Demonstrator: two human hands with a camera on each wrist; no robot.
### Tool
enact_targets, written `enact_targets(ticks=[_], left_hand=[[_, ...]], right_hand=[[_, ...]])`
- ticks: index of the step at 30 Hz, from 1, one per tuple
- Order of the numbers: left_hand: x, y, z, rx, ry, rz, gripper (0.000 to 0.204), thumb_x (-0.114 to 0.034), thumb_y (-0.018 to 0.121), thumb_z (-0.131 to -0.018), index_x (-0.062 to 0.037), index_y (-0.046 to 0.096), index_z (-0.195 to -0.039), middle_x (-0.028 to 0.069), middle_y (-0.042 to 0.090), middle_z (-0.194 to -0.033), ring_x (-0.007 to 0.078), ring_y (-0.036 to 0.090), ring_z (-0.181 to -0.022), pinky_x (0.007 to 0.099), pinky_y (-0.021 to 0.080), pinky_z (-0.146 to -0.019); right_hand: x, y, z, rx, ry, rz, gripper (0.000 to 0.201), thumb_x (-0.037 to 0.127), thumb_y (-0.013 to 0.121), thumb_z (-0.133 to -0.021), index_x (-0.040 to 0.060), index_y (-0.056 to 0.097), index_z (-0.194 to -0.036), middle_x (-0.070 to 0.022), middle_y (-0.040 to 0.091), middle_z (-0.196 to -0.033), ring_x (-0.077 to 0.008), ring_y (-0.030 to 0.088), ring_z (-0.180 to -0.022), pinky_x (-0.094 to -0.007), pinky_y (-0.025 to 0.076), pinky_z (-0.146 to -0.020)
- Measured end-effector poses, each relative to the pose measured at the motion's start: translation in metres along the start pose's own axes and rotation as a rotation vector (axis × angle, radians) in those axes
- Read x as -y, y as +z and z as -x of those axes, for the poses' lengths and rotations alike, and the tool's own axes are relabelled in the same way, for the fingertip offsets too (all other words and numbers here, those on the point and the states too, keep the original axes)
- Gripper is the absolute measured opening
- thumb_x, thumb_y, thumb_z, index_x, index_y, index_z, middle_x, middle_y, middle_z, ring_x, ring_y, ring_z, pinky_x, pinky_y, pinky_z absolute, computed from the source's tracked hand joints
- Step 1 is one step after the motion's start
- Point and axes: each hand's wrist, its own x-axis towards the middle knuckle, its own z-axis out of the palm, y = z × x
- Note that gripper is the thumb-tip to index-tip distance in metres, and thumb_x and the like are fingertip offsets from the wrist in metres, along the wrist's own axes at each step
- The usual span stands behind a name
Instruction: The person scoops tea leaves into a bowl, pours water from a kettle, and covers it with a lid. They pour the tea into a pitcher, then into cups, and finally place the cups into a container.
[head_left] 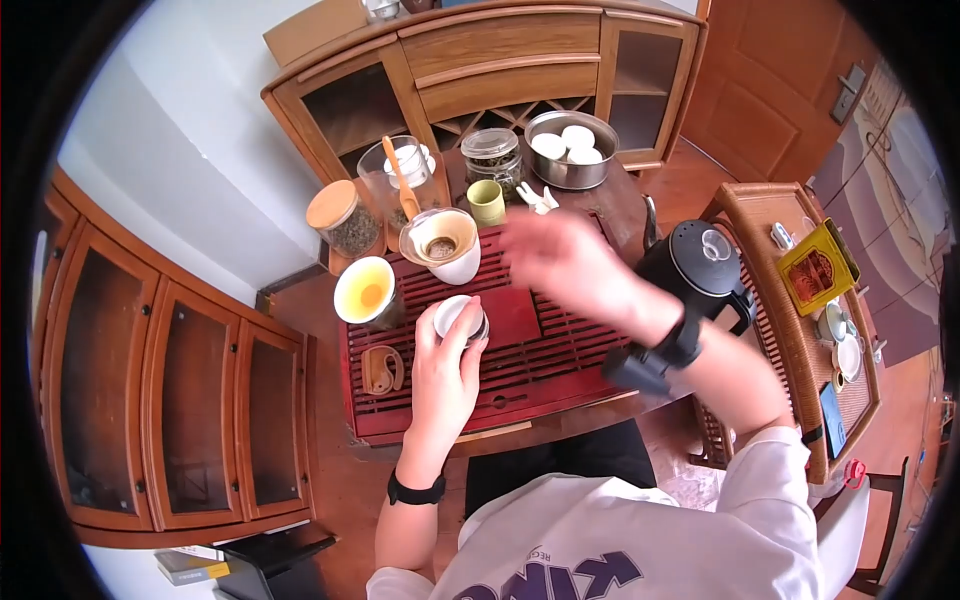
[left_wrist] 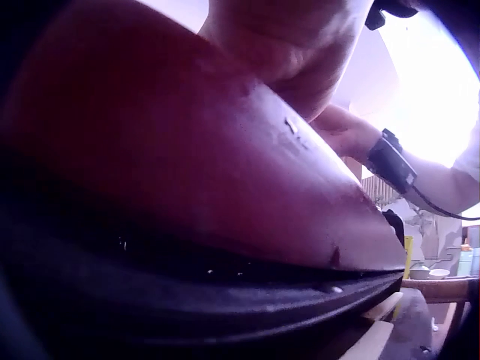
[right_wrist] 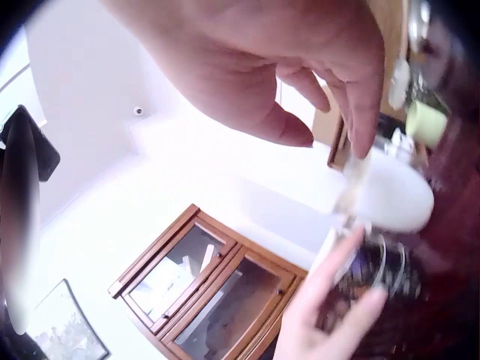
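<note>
My left hand (head_left: 443, 380) grips a small white-rimmed cup (head_left: 449, 314) with dark sides, low over the red slatted tea tray (head_left: 560, 375). Fingers and thumb curl round its rim. Blurred in the head view, my right hand (head_left: 570, 265) hangs above the tray, right of a white vessel (head_left: 461, 268) topped by a tea strainer (head_left: 440, 240). In the right wrist view its thumb and fingers are apart, nothing between them. A pitcher of yellow tea (head_left: 366, 290) stands left of the white vessel. The left wrist view shows mostly the tray's red side (left_wrist: 187, 150).
Behind are a lidded tea jar (head_left: 347, 225), a glass holder with a wooden scoop (head_left: 398, 175), a green cup (head_left: 486, 203), a glass jar (head_left: 493, 160) and a metal pot (head_left: 571, 175) of white cups. A black kettle (head_left: 700, 265) stands right; a wooden piece (head_left: 380, 370) lies front left.
</note>
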Motion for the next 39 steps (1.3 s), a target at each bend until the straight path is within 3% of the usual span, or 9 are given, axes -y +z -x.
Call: enact_targets(ticks=[6,11,13,15,19,26,29,33,39], left_hand=[[0.013,-0.008,-0.006,-0.039,-0.065,0.054,0.048,0.004,0.069,-0.086,-0.0052,0.06,-0.132,0.0172,0.054,-0.132,0.0343,0.057,-0.12,0.0416,0.048,-0.103],[0.003,-0.008,0.002,-0.019,-0.146,-0.026,0.056,-0.003,0.072,-0.086,-0.007,0.054,-0.139,0.0211,0.043,-0.147,0.0388,0.05,-0.131,0.044,0.044,-0.108],[0.001,-0.007,0.005,-0.038,-0.166,-0.025,0.06,-0.003,0.071,-0.087,-0.0078,0.05,-0.143,0.0225,0.039,-0.15,0.0399,0.049,-0.132,0.0446,0.043,-0.108],[0.0,-0.008,0.007,-0.005,-0.162,-0.071,0.065,-0.004,0.071,-0.088,-0.0074,0.045,-0.147,0.0237,0.035,-0.152,0.0416,0.048,-0.132,0.0452,0.043,-0.109],[-0.014,-0.013,0.02,0.06,-0.2,-0.143,0.09,-0.007,0.075,-0.085,0.0,0.021,-0.156,0.0321,0.02,-0.158,0.0489,0.031,-0.143,0.049,0.035,-0.115],[0.007,0.004,0.068,-0.158,-0.17,-0.073,0.092,0.0,0.076,-0.082,0.0024,0.019,-0.154,0.0299,0.02,-0.158,0.0444,0.03,-0.145,0.0518,0.035,-0.115],[0.018,0.009,0.069,-0.218,-0.045,-0.193,0.087,-0.007,0.076,-0.083,0.0025,0.024,-0.152,0.0314,0.028,-0.155,0.0474,0.038,-0.139,0.0527,0.038,-0.112],[0.014,0.014,0.066,-0.201,-0.031,-0.366,0.082,-0.028,0.073,-0.087,0.0029,0.029,-0.149,0.0324,0.04,-0.148,0.0504,0.044,-0.133,0.0553,0.039,-0.108],[0.011,0.014,0.062,-0.234,-0.068,-0.441,0.083,-0.026,0.074,-0.085,0.0042,0.03,-0.149,0.0307,0.041,-0.149,0.0482,0.044,-0.135,0.0569,0.037,-0.109]], right_hand=[[0.027,-0.103,-0.096,-0.395,-0.021,0.705,0.056,0.012,0.072,-0.081,0.0005,0.056,-0.134,-0.0126,0.067,-0.108,-0.0194,0.069,-0.089,-0.0313,0.059,-0.07],[-0.03,-0.146,-0.156,-0.965,0.295,-0.44,0.041,0.015,0.074,-0.08,-0.0073,0.062,-0.112,-0.0129,0.066,-0.101,-0.0245,0.069,-0.091,-0.0355,0.059,-0.065],[-0.127,-0.197,-0.166,-0.547,0.043,0.357,0.04,0.019,0.072,-0.083,-0.0018,0.064,-0.116,-0.0124,0.066,-0.111,-0.0234,0.066,-0.099,-0.0348,0.058,-0.069],[-0.072,-0.165,-0.15,-0.813,0.566,-0.162,0.041,0.027,0.068,-0.086,0.0042,0.067,-0.12,-0.0168,0.067,-0.123,-0.029,0.068,-0.103,-0.0405,0.056,-0.077],[-0.129,-0.2,-0.146,-0.456,0.031,1.093,0.058,0.002,0.082,-0.068,0.008,0.057,-0.12,-0.0146,0.063,-0.096,-0.0255,0.064,-0.082,-0.0387,0.055,-0.069],[-0.149,-0.225,-0.162,-0.004,0.194,1.091,0.026,-0.024,0.049,-0.071,-0.0074,0.066,-0.081,-0.0101,0.07,-0.081,-0.0246,0.075,-0.084,-0.0333,0.059,-0.069],[-0.179,-0.233,-0.198,-0.528,0.776,-0.012,0.02,-0.014,0.05,-0.081,-0.0092,0.066,-0.092,-0.0156,0.069,-0.091,-0.0341,0.074,-0.084,-0.039,0.063,-0.067],[-0.154,-0.207,-0.177,-0.318,0.653,-0.09,0.022,-0.006,0.053,-0.09,-0.0043,0.062,-0.111,-0.0149,0.067,-0.099,-0.0312,0.07,-0.086,-0.0411,0.063,-0.067],[-0.124,-0.171,-0.178,-0.725,0.649,-0.35,0.028,-0.006,0.044,-0.094,-0.0031,0.06,-0.117,-0.0209,0.066,-0.105,-0.0346,0.07,-0.083,-0.0382,0.063,-0.061]])
